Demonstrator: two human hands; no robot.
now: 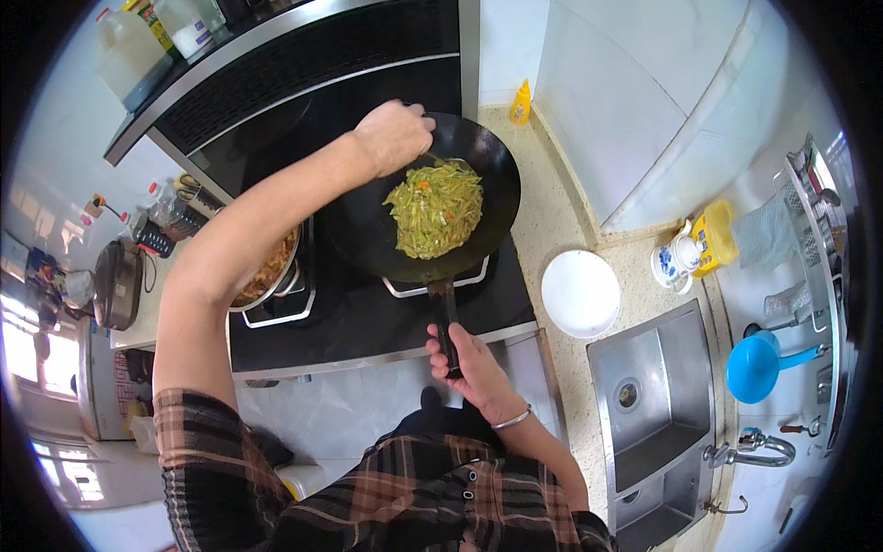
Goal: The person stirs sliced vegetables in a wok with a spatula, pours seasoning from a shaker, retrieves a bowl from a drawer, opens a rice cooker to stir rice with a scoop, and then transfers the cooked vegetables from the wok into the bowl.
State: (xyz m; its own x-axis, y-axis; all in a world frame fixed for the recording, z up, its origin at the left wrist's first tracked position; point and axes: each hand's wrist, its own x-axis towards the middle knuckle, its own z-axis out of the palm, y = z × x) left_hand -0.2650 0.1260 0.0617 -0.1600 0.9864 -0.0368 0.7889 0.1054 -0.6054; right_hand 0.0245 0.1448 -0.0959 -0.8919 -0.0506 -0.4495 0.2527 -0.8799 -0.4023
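Observation:
My right hand [469, 369] is wrapped around the dark handle [443, 310] of a black wok [500, 207], which sits tilted over the right burner of the stove. Cooked green shredded vegetables [438, 210] with a few orange bits lie heaped in the wok. My left hand [397, 138] reaches over the wok's far left side, its fingers closed on a cooking utensil [441, 160]. Only a thin part of that utensil shows at the heap's far edge; its handle is mostly hidden by the hand.
A pan of brownish food [268, 279] sits on the left burner, partly behind my left forearm. Right of the stove are a white plate [581, 294], a yellow squeeze bottle [521, 103], a blue-and-white pot [676, 259] and a steel sink [662, 372]. The range hood [310, 62] rises behind.

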